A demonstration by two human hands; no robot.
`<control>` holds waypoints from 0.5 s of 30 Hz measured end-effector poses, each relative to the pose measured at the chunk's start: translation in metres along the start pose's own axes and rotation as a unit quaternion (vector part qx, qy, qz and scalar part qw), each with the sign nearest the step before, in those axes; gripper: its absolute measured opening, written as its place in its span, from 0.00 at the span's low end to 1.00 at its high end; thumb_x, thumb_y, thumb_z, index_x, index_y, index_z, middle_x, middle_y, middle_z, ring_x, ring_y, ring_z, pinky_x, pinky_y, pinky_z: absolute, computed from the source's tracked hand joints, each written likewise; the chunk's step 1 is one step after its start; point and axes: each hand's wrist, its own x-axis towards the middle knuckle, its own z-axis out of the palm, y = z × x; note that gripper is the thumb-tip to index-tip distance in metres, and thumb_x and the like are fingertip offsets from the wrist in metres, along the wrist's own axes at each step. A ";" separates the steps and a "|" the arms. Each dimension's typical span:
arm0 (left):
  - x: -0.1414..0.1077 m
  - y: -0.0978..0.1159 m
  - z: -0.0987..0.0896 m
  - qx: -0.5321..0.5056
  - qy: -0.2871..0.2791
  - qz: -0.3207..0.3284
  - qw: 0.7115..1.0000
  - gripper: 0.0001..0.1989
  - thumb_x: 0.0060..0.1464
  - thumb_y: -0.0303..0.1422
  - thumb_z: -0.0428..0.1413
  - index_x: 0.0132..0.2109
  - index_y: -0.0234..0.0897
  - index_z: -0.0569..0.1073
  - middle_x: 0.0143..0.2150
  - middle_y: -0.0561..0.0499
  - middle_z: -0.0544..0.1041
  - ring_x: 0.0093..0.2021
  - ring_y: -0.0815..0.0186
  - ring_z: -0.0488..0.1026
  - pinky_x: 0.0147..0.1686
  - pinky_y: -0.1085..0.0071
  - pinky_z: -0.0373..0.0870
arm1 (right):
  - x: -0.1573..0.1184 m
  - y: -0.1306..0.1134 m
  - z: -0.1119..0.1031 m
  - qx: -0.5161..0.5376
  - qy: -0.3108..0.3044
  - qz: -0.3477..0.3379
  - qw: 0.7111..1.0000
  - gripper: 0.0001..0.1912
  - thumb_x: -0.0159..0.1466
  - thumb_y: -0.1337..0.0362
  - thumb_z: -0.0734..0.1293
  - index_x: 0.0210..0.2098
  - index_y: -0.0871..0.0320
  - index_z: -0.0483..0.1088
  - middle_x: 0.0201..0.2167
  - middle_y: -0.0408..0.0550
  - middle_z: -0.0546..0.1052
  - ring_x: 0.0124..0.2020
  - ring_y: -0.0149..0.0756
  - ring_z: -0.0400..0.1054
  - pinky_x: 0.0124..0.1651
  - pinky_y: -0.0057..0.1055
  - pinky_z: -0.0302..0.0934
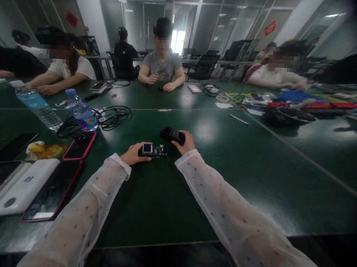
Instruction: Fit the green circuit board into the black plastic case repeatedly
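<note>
In the head view, my left hand (134,153) grips a small circuit board (156,150) by its left end, thumb and fingers on opposite edges. A little square screen with a white border sits on that board, and bare components show along its right part. My right hand (186,142) is closed on the right end of a black plastic case (170,134), just behind and right of the board. The two pieces are close together but apart. What lies inside the case cannot be made out.
Phones, a white power bank (27,186) and a pink-edged phone (80,145) lie to the left. Two water bottles (81,111) and coiled black cables (114,117) stand behind them. A metal tool (239,119) and piled cables lie far right. Several people sit around the green table (254,174).
</note>
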 end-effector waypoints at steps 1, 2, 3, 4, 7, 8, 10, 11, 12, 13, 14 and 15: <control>0.000 0.000 0.000 0.003 0.000 0.001 1.000 0.36 0.47 0.43 0.64 0.62 0.41 0.64 0.60 0.43 0.70 0.60 0.51 0.67 0.62 0.49 0.56 | -0.001 -0.005 -0.001 0.030 0.010 -0.004 1.000 0.26 0.53 0.58 0.72 0.50 0.56 0.63 0.47 0.54 0.71 0.49 0.50 0.66 0.54 0.50 0.62; 0.000 -0.001 0.000 0.005 0.000 0.002 1.000 0.37 0.46 0.42 0.65 0.62 0.40 0.63 0.60 0.42 0.70 0.60 0.51 0.67 0.62 0.49 0.56 | -0.003 -0.012 -0.001 0.061 0.014 -0.007 0.998 0.26 0.54 0.58 0.72 0.50 0.55 0.63 0.46 0.54 0.72 0.49 0.49 0.67 0.54 0.49 0.62; 0.001 -0.002 0.000 0.004 0.000 0.002 1.000 0.38 0.45 0.42 0.65 0.62 0.40 0.63 0.60 0.41 0.70 0.60 0.51 0.68 0.62 0.49 0.57 | -0.005 -0.019 -0.002 0.089 0.006 -0.015 0.996 0.27 0.54 0.57 0.72 0.50 0.55 0.63 0.46 0.53 0.72 0.49 0.48 0.67 0.54 0.48 0.62; 0.001 -0.003 0.000 0.002 0.001 0.001 1.000 0.39 0.45 0.41 0.66 0.62 0.40 0.63 0.60 0.41 0.70 0.59 0.51 0.68 0.61 0.49 0.57 | -0.007 -0.027 -0.002 0.109 -0.002 -0.025 0.994 0.27 0.54 0.57 0.72 0.50 0.54 0.63 0.47 0.52 0.72 0.50 0.47 0.67 0.55 0.47 0.62; 0.002 -0.006 0.001 -0.014 0.007 -0.003 1.000 0.38 0.42 0.40 0.67 0.61 0.39 0.65 0.58 0.42 0.73 0.59 0.50 0.69 0.61 0.49 0.58 | -0.015 -0.050 -0.002 0.145 -0.046 -0.039 0.988 0.27 0.53 0.57 0.73 0.50 0.52 0.63 0.47 0.51 0.72 0.49 0.46 0.68 0.54 0.46 0.63; 0.002 -0.008 0.002 -0.020 0.008 -0.001 1.000 0.38 0.42 0.40 0.67 0.60 0.39 0.66 0.57 0.42 0.73 0.59 0.50 0.69 0.61 0.49 0.58 | -0.018 -0.056 -0.001 0.148 -0.060 -0.045 0.986 0.27 0.53 0.57 0.73 0.50 0.52 0.64 0.47 0.51 0.72 0.49 0.46 0.68 0.53 0.45 0.63; 0.002 -0.012 0.003 -0.039 0.008 0.007 0.999 0.39 0.41 0.40 0.68 0.61 0.38 0.65 0.57 0.42 0.74 0.59 0.50 0.69 0.61 0.49 0.59 | -0.022 -0.062 0.000 0.138 -0.084 -0.073 0.984 0.27 0.52 0.58 0.73 0.50 0.52 0.64 0.47 0.51 0.72 0.49 0.46 0.68 0.53 0.46 0.63; 0.002 -0.014 0.004 -0.052 0.008 0.014 0.999 0.41 0.41 0.40 0.68 0.62 0.38 0.64 0.58 0.41 0.73 0.59 0.50 0.68 0.61 0.49 0.59 | -0.024 -0.063 0.001 0.127 -0.093 -0.093 0.983 0.27 0.52 0.59 0.73 0.50 0.52 0.64 0.47 0.51 0.72 0.49 0.46 0.68 0.53 0.46 0.63; 0.002 -0.016 0.005 -0.065 0.009 0.020 0.998 0.44 0.41 0.40 0.68 0.64 0.38 0.62 0.59 0.41 0.72 0.60 0.50 0.67 0.62 0.49 0.59 | -0.025 -0.063 0.002 0.114 -0.102 -0.113 0.982 0.27 0.52 0.60 0.73 0.50 0.52 0.65 0.47 0.51 0.72 0.49 0.46 0.67 0.53 0.46 0.63; 0.002 -0.019 0.005 -0.075 0.011 0.027 0.997 0.47 0.40 0.40 0.68 0.65 0.38 0.59 0.60 0.40 0.70 0.61 0.50 0.66 0.62 0.50 0.58 | -0.025 -0.061 0.003 0.103 -0.109 -0.126 0.981 0.27 0.53 0.60 0.73 0.50 0.52 0.65 0.47 0.51 0.72 0.49 0.46 0.67 0.54 0.47 0.62; 0.002 -0.021 0.005 -0.080 0.014 0.032 0.996 0.50 0.40 0.40 0.69 0.67 0.38 0.55 0.62 0.39 0.68 0.63 0.50 0.65 0.63 0.50 0.57 | -0.026 -0.058 0.004 0.096 -0.116 -0.130 0.980 0.27 0.53 0.60 0.73 0.51 0.52 0.65 0.47 0.51 0.72 0.49 0.46 0.67 0.54 0.47 0.62; 0.003 -0.023 0.006 -0.080 0.015 0.034 0.996 0.53 0.39 0.40 0.69 0.69 0.38 0.52 0.64 0.38 0.66 0.64 0.50 0.63 0.64 0.50 0.55 | -0.026 -0.055 0.006 0.093 -0.125 -0.124 0.980 0.27 0.53 0.60 0.74 0.51 0.52 0.65 0.47 0.51 0.72 0.50 0.46 0.67 0.54 0.48 0.62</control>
